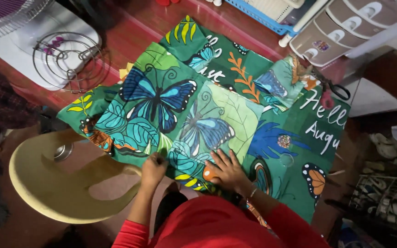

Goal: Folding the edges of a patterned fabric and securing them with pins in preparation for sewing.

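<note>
A green cloth (217, 92) printed with blue and orange butterflies and leaves lies spread over a red table. My left hand (154, 168) pinches the cloth's near edge with fingers closed on it. My right hand (227, 169) presses flat on the cloth beside it, fingers spread, a bracelet at the wrist. Both sleeves are red.
Scissors (332, 87) with dark and pink handles lie at the cloth's far right edge. A beige plastic chair (47, 183) stands at the near left. A wire fan guard (67, 59) rests on a white base at far left. A blue basket (263, 16) sits beyond the cloth.
</note>
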